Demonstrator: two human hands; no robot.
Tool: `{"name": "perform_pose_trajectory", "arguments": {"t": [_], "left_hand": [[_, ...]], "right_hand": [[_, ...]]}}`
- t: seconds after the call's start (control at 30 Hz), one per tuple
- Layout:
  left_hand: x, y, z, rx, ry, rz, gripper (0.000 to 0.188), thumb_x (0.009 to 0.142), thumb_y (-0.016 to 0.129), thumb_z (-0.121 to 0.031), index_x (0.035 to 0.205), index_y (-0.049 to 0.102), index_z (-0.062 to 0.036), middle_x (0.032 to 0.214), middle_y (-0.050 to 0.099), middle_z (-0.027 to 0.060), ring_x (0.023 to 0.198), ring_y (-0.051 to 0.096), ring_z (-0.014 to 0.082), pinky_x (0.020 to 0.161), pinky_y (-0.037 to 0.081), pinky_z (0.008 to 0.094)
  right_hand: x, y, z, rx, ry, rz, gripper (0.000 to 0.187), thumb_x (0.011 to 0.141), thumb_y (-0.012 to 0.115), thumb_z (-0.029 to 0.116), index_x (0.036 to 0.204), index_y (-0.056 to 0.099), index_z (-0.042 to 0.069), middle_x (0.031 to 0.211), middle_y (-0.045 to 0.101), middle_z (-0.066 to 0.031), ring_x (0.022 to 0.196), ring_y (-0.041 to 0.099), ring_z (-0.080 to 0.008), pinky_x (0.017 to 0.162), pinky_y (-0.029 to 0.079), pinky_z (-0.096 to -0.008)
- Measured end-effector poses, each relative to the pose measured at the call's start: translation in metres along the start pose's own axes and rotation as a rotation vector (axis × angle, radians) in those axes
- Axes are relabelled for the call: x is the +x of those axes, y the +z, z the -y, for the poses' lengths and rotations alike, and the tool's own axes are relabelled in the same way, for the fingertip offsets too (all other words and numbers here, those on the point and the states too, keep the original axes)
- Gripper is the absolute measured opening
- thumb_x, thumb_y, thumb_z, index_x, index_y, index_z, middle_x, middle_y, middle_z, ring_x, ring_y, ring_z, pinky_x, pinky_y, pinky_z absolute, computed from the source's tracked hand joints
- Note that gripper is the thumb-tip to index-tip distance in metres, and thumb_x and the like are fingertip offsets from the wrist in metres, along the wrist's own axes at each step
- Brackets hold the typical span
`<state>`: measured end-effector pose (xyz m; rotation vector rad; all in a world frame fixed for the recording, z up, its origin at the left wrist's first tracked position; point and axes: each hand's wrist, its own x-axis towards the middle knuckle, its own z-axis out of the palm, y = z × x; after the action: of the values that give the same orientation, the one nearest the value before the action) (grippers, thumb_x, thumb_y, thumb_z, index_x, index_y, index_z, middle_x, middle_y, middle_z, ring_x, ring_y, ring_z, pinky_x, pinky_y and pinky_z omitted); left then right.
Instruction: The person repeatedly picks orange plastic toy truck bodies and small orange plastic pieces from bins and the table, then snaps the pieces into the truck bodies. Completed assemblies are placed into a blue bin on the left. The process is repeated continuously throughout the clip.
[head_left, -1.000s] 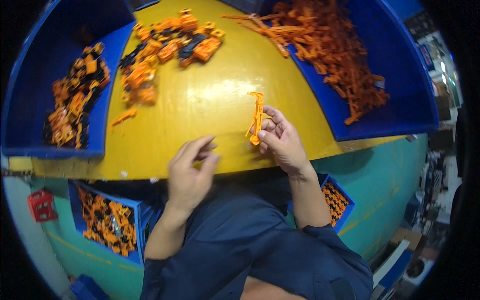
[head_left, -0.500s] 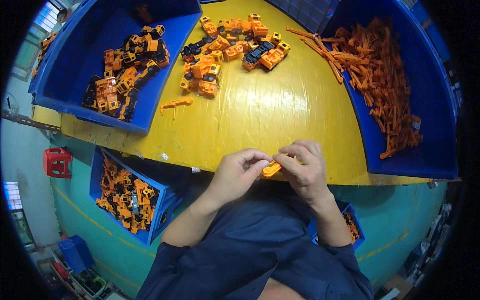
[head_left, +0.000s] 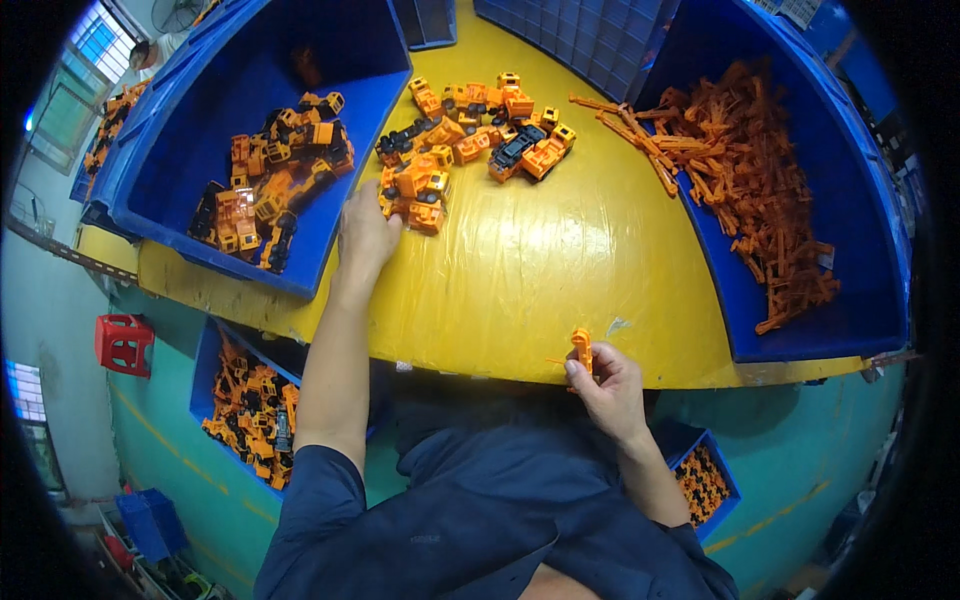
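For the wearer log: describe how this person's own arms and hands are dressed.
Both hands are bare: no gloves, rings or watch can be seen on the left hand or the right hand. The forearms are bare too. Dark navy sleeves are pushed up to about the elbows, part of a dark navy work shirt with a collar.

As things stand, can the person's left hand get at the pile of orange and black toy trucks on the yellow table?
Probably yes: the left hand already rests at the edge of the pile of orange and black toy trucks on the yellow table, with nothing between them.
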<state>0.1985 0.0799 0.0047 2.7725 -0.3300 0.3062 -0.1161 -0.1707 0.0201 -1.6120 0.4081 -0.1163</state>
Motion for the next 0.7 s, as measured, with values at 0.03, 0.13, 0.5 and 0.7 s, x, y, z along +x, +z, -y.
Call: {"name": "perform_pose_trajectory", "arguments": {"t": [0.03, 0.13, 0.5, 0.7], "left_hand": [[0.002, -0.001, 0.002, -0.072, -0.016, -0.003, 0.052, 0.089, 0.081, -0.012, 0.136, 0.062, 0.0009, 0.127, 0.071, 0.0213, 0.114, 0.071, 0.0356, 0.099, 0.057, 0.0423], [0.000, -0.016, 0.005, -0.288, -0.093, 0.041, 0.049, 0.086, 0.085, -0.015, 0.129, 0.068, -0.0016, 0.120, 0.074, 0.0204, 0.106, 0.075, 0.0328, 0.094, 0.059, 0.0413], [-0.070, -0.045, -0.003, -1.260, -0.199, 0.175, 0.034, 0.101, 0.068, -0.010, 0.127, 0.048, 0.0007, 0.105, 0.066, 0.0088, 0.090, 0.066, 0.0131, 0.079, 0.057, 0.0292], [-0.135, -0.050, -0.042, -1.796, -0.492, 0.595, 0.055, 0.099, 0.068, -0.004, 0.149, 0.045, -0.0056, 0.120, 0.062, 0.0082, 0.109, 0.067, 0.0166, 0.094, 0.061, 0.0319]], "right_hand": [[-0.001, 0.000, -0.001, -0.032, -0.001, 0.011, 0.014, 0.097, 0.075, 0.010, 0.103, 0.072, -0.003, 0.082, 0.065, 0.0002, 0.073, 0.058, -0.0068, 0.067, 0.047, -0.0236], [-0.003, -0.002, -0.001, -0.078, -0.024, -0.013, 0.014, 0.097, 0.075, 0.011, 0.101, 0.072, -0.002, 0.080, 0.065, 0.0003, 0.072, 0.058, -0.0066, 0.067, 0.047, -0.0234], [0.009, 0.001, 0.001, 0.161, 0.136, 0.021, 0.011, 0.102, 0.071, 0.012, 0.104, 0.068, 0.001, 0.086, 0.064, 0.0021, 0.076, 0.059, -0.0057, 0.072, 0.049, -0.0230], [0.012, 0.001, 0.002, 0.101, 0.146, 0.024, 0.010, 0.100, 0.072, 0.010, 0.102, 0.068, 0.001, 0.086, 0.065, 0.0010, 0.077, 0.060, -0.0068, 0.072, 0.050, -0.0237]]}}
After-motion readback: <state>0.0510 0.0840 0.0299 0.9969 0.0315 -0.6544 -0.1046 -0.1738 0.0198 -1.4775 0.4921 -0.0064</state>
